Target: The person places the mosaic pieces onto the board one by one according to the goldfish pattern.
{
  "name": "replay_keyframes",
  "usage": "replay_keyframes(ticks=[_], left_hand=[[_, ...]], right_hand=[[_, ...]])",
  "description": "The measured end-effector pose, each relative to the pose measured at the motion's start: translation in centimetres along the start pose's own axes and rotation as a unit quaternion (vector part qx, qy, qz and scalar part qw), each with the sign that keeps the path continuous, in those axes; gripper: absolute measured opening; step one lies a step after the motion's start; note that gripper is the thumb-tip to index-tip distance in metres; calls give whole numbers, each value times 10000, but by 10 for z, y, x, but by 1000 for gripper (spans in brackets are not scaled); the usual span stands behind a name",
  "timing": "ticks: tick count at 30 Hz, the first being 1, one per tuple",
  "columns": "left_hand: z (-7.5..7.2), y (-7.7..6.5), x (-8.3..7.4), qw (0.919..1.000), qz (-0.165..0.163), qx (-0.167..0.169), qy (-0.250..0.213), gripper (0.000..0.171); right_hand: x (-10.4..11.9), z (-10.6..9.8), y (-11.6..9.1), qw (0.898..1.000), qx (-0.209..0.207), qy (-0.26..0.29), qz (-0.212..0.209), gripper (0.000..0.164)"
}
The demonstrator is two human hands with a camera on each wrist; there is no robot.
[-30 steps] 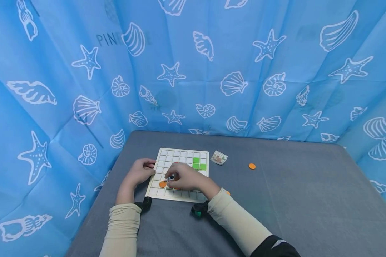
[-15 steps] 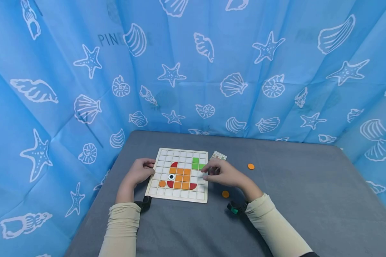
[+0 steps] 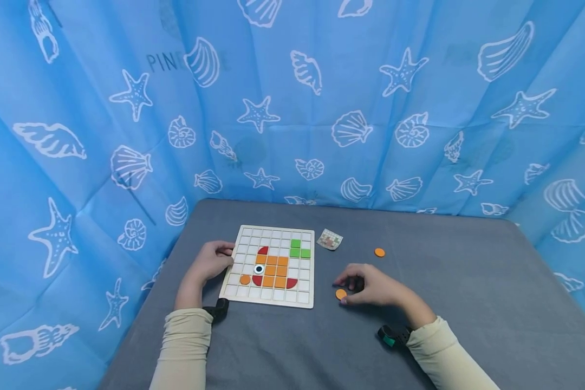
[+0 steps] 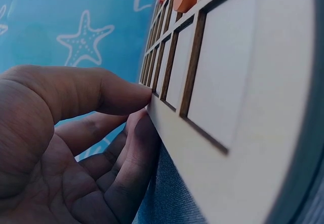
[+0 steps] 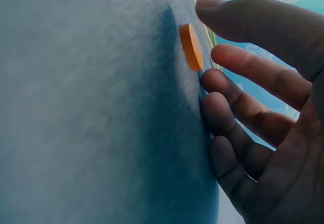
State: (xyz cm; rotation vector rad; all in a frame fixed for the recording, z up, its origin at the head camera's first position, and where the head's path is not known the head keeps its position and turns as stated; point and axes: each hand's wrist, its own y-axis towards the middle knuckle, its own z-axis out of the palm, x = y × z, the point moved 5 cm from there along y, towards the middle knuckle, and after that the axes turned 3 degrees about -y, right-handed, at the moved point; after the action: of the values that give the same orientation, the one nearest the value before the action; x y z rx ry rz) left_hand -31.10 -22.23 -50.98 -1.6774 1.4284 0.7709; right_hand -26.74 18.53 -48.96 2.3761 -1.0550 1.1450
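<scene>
A pale wooden grid board (image 3: 304, 301) lies on the table in the head view. On it, orange squares (image 3: 283, 261), red quarter-round pieces (image 3: 291, 283) and a white eye piece (image 3: 259, 269) form a fish shape. Left of this sits an orange disc on the grid, and green squares (image 3: 295, 244) are at upper right. My left hand (image 3: 212, 262) holds the board's left edge, thumb on the rim and fingers curled at its side. Beside the board, my right hand (image 3: 372, 284) hovers at a loose orange disc (image 5: 191, 47), thumb and fingers spread around it without gripping.
Another orange disc (image 3: 379, 252) lies farther back on the grey table (image 3: 468, 281). A small printed card (image 3: 329, 239) is near the board's upper right corner. Behind the table hangs a blue curtain (image 3: 292, 135) with shell patterns.
My right hand has moved from over the board, rightward, to the loose disc beside it, uncovering the fish shape and the card. My left hand stays at the board's edge.
</scene>
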Motion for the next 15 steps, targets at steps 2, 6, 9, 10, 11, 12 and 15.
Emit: replay_keyframes(ticks=[2,6,9,10,11,12,15], left_hand=[[0,0,2,10000,-12,-20,-4,49],[0,-1,2,10000,-11,-19,-40,48],[0,-2,1,10000,-10,7,-73,48],[0,-2,1,10000,-16,11,-80,48],[0,-2,1,10000,-16,17,-88,48],[0,-2,1,10000,0,23,-82,49],[0,-2,-1,10000,8,13,-84,49]], right_hand=[[-2,0,-4,10000,7,2,-7,36],[-2,2,-7,10000,3,-83,22,36],[-1,3,-8,9999,-16,-157,58,33],[-1,4,-8,9998,-22,-174,66,32],[-1,4,-8,9998,-25,-187,75,31],[-2,5,-8,9998,-25,-188,91,29],[-2,6,-7,9997,-46,-226,115,25]])
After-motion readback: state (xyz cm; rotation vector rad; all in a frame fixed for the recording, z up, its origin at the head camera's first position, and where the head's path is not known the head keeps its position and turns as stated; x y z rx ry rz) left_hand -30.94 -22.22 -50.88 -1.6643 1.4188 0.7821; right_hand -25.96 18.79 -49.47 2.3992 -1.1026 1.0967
